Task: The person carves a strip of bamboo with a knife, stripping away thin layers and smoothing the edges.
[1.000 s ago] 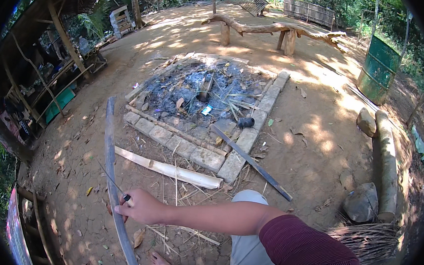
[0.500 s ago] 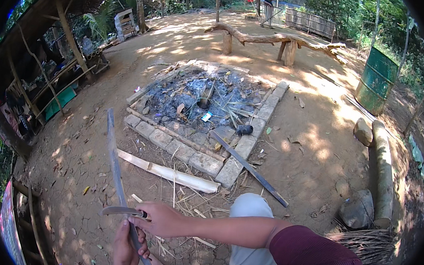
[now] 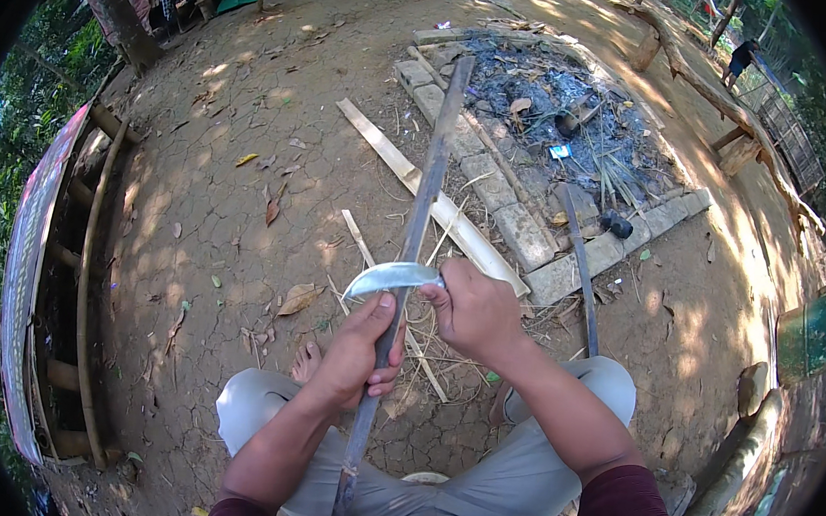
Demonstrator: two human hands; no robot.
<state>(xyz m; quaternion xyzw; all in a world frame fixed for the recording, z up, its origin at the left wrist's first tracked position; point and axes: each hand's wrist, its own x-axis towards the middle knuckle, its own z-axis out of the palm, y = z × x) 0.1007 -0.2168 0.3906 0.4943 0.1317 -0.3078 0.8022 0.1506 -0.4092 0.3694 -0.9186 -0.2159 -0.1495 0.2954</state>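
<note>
My left hand [image 3: 355,349] is wrapped round a long, dark, narrow bamboo slat [image 3: 434,167], which runs from my lap up and away, tilted slightly right. In my right hand [image 3: 479,310] is a knife with a short curved blade [image 3: 390,278]; its handle is mostly hidden by my fingers. The blade lies across the slat just above my left thumb, its tip pointing left. Beyond my hands a pale split bamboo piece [image 3: 468,235] rests on the cracked ground, partly behind the slat. Thin pale shavings [image 3: 422,364] are scattered beneath.
A brick-edged fire pit [image 3: 523,218] full of ash lies ahead to the right. A second dark slat [image 3: 582,271] leans on its edge. At the left stands a bamboo frame [image 3: 91,281]. A rough log bench [image 3: 698,86] and a distant person [image 3: 741,63] are at far right.
The view has turned left and down, so the fire pit now sits farther right. The knife has shifted up along the slat from my left fingers, and both forearms now show.
</note>
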